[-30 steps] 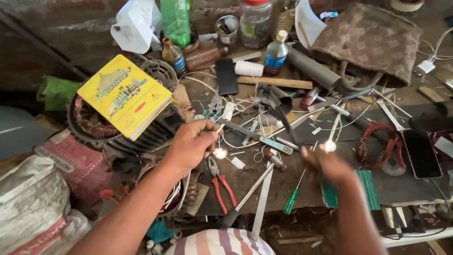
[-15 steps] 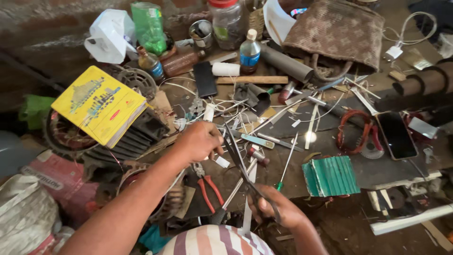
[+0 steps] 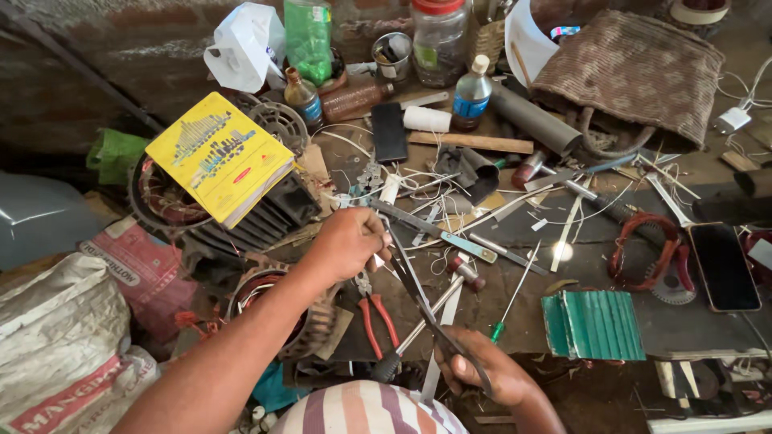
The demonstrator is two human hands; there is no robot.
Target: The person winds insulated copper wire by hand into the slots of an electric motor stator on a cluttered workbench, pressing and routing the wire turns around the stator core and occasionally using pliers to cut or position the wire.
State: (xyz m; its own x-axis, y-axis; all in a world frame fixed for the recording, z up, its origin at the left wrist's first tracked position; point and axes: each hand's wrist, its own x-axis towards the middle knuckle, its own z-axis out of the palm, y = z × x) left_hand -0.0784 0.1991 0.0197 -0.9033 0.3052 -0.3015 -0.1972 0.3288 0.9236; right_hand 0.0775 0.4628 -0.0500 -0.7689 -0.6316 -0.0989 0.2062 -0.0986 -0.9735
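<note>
Your right hand (image 3: 482,371) sits low in the view, close to your body, with its fingers curled through the handles of a pair of dark scissors (image 3: 426,301). The long blades run up and to the left from that hand toward your left hand (image 3: 350,241), and they look parted a little, though the clutter behind them makes that hard to judge. Your left hand is closed in a loose fist above the middle of the bench, fingertips pinched on what seems to be a narrow white strip (image 3: 384,201) right where the scissor blades reach; the strip is mostly hidden by your fingers, so I cannot say for sure how it lies between the blades.

Just below your left hand lie red-handled pliers (image 3: 376,317) on the bench, and beside them a small hammer (image 3: 434,309) with its head near your left wrist side and its handle pointing down toward you. A green-handled screwdriver (image 3: 511,301) lies to the right of the hammer, next to a green ribbed block (image 3: 593,325). Farther left, a yellow book (image 3: 217,157) rests on top of a dark motor housing (image 3: 257,217). A black phone (image 3: 724,265) lies near the right edge, beside a coil of copper wire (image 3: 643,249).
</note>
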